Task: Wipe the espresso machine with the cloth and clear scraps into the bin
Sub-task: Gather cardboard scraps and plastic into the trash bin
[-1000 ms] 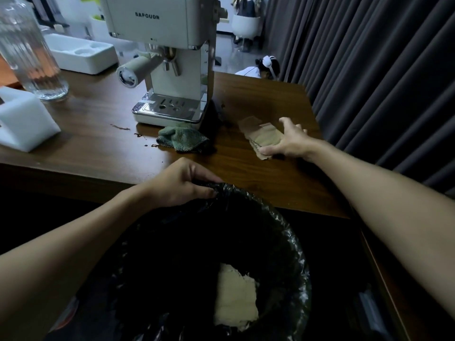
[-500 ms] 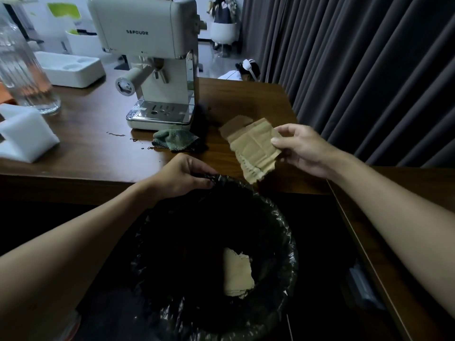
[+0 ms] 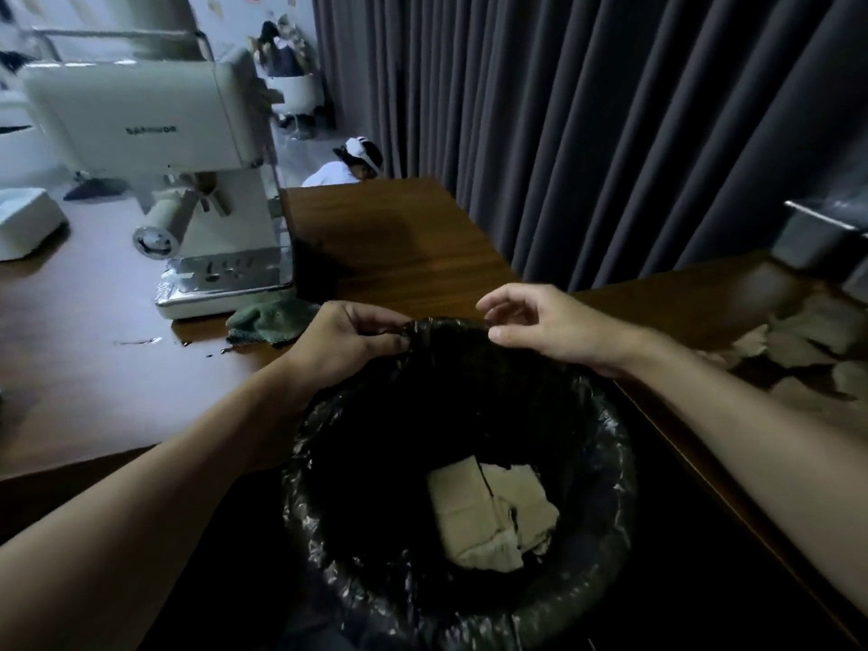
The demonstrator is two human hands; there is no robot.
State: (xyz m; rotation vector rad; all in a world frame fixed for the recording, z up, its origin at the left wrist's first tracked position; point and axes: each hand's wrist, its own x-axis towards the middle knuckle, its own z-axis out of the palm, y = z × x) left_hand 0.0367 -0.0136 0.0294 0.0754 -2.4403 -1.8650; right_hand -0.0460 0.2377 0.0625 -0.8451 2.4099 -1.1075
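Observation:
A bin lined with a black bag (image 3: 606, 462) is held against the table's front edge. My left hand (image 3: 347, 338) pinches the bag's far rim. My right hand (image 3: 545, 321) hovers over the rim with fingers apart and nothing in it. Two pale brown paper scraps (image 3: 488, 514) lie at the bottom of the bin. The cream espresso machine (image 3: 164, 148) stands on the wooden table (image 3: 404, 242), and a crumpled green cloth (image 3: 267, 319) lies just in front of its drip tray.
Dark drips (image 3: 141, 341) mark the table left of the cloth. More brown paper pieces (image 3: 808, 345) lie on a second surface at right, below a metal object (image 3: 822, 237). Grey curtains (image 3: 610, 110) hang behind. A person (image 3: 352, 164) sits beyond the table.
My right hand lifted the brown paper off the table, carried it over the bin and let it go; it now lies in the bin. The view swung right.

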